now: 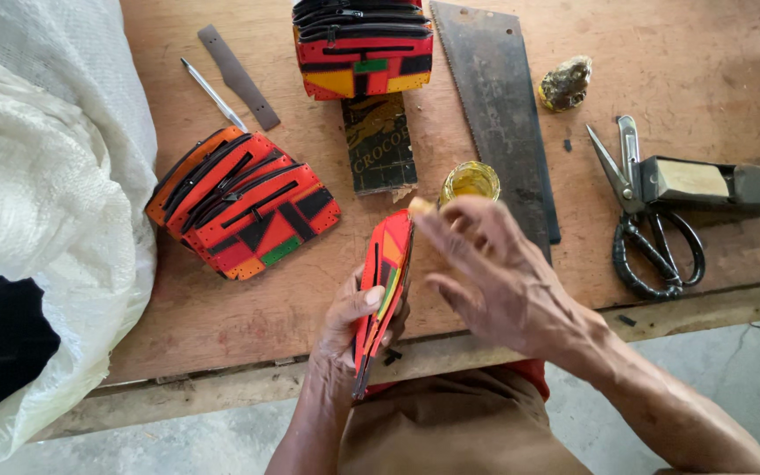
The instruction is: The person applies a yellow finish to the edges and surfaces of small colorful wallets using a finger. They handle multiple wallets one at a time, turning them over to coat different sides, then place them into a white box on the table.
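Note:
My left hand grips a flat red, orange and black patterned pouch on edge, standing upright at the near edge of the wooden table. My right hand hovers just right of the pouch's top, pinching a small yellowish applicator between thumb and fingers. Directly behind it sits a small round jar of yellow glue.
A fanned stack of similar pouches lies at left, another stack at the back. A dark box, a hand saw blade, scissors, a sharpening block, a pen, a grey strip and a white sack surround them.

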